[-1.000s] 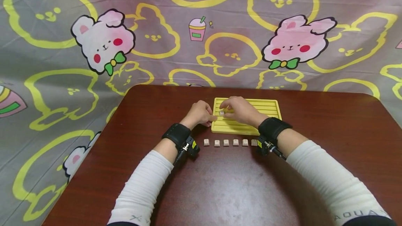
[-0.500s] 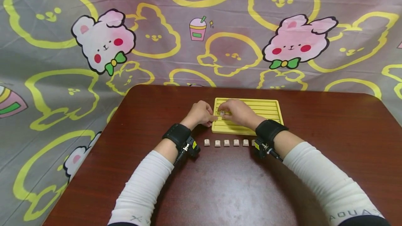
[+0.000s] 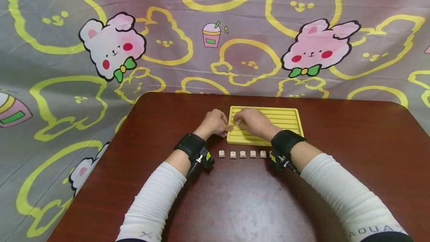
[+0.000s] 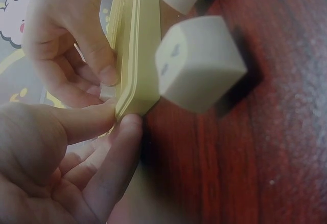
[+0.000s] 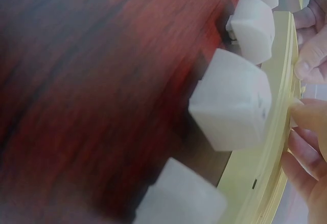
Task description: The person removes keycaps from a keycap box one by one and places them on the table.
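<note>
My left hand [image 3: 213,123] grips the left edge of a yellow ridged tray [image 3: 246,140]. In the left wrist view its thumb lies on the rim [image 4: 134,88] and a finger presses the outer side. Over the tray's left part, my right hand [image 3: 256,121] pinches a small white keycap [image 3: 238,121] between thumb and fingers. The fingers mostly cover that keycap, so whether it touches the tray floor cannot be told. In front of the tray several white keycaps [image 3: 242,155] stand in a row, spaced apart; the right wrist partly hides the row's right end.
Everything rests on a dark red-brown wooden table [image 3: 174,111]. Behind it hangs a cartoon-printed cloth [image 3: 248,6]. Straight parallel ridges divide the tray into long slots. In the right wrist view, one row keycap [image 5: 232,101] looms close to the camera.
My right hand has shifted slightly lower, and its fingers have drawn in closer around the keycap. The right forearm has moved a little left. My left hand keeps its hold on the tray edge.
</note>
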A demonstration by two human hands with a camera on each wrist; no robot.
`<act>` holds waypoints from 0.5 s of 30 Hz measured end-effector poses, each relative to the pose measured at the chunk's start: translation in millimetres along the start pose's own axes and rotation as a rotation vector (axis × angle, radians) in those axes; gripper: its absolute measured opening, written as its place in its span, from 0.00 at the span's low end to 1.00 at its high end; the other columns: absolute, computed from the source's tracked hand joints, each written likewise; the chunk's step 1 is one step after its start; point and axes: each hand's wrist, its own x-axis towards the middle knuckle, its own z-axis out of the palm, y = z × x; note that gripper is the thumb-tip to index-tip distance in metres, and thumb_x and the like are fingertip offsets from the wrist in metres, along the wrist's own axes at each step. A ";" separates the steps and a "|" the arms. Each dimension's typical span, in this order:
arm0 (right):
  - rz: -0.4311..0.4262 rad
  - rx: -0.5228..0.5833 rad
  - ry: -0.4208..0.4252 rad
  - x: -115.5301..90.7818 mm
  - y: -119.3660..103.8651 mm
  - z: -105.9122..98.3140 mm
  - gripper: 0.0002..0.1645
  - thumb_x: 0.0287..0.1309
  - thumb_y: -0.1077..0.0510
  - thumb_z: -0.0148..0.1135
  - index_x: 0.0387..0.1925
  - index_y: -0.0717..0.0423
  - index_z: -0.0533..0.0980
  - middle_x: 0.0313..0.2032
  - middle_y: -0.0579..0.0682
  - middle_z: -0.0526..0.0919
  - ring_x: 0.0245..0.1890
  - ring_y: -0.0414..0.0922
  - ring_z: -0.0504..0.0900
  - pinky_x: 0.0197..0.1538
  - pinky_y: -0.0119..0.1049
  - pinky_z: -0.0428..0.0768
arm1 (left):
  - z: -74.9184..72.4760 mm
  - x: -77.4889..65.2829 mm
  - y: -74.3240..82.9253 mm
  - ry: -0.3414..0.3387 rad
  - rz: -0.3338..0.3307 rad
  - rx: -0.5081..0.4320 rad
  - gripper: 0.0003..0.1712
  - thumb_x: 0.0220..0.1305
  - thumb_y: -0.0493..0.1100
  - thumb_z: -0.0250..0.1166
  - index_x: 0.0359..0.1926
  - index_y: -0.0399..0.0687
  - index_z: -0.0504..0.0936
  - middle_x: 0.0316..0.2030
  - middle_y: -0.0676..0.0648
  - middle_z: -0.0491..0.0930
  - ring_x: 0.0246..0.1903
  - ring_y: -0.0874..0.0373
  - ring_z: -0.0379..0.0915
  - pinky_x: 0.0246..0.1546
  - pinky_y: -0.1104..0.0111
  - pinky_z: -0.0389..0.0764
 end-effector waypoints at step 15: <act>-0.055 0.004 0.037 0.8 1.2 0.3 0.11 0.58 0.68 0.67 0.43 0.57 0.84 0.42 0.53 0.88 0.45 0.48 0.85 0.49 0.41 0.85 | -0.5 -0.7 -1.0 0.012 0.003 0.011 0.10 0.58 0.37 0.73 0.34 0.35 0.81 0.25 0.42 0.83 0.18 0.60 0.82 0.25 0.69 0.88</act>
